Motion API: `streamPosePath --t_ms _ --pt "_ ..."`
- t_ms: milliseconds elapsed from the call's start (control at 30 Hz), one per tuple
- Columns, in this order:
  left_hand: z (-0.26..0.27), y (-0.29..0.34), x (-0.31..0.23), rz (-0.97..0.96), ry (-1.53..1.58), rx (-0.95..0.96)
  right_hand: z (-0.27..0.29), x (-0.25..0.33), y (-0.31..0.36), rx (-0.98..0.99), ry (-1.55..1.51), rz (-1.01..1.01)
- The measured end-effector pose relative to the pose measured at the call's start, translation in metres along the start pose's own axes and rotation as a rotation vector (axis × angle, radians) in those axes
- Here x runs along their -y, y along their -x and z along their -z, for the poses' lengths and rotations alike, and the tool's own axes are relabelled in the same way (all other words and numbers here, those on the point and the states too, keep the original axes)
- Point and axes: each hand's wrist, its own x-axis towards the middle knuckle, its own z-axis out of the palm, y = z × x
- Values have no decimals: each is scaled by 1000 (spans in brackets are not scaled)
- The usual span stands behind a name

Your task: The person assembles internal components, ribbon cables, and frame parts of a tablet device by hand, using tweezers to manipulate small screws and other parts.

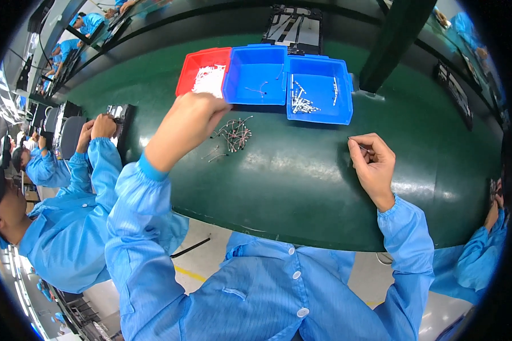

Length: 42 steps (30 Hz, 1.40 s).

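Note:
My left hand [192, 122] is bent over the front edge of the red bin [185, 74], which holds a heap of small white pieces [210, 79]. Its fingertips are hidden behind the back of the hand. On the right, my right hand [374, 165] hovers over the green table [301, 187]. Its thumb and forefinger are pinched together, with a tiny dark tip showing; the rest of what they hold is not clear. Beside my left hand lies a tangled pile of short thin wires [236, 134] with small connector ends, and a few loose ones lie nearer me.
A blue bin [257, 75] with a few wires adjoins the red one. Another blue bin [320, 113] holds white assembled pieces. Behind stands a black frame with pale panels [296, 34]; a dark green post [389, 48] rises at right. A co-worker [68, 221] sits close at left.

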Motion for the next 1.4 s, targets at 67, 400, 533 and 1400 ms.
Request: streamPosePath --t_ms 67,400,533,1400 --pt "-11 -24 0 -95 -34 -40 0 0 1 1 -3 4" --pt "-56 -94 27 -259 -127 126 1 -1 2 -7 -18 -17" --pt "-51 -101 26 -321 -242 240 4 -1 2 -5 0 -19" --pt "-18 -41 -11 -98 54 -25 5 -2 1 22 12 -94"
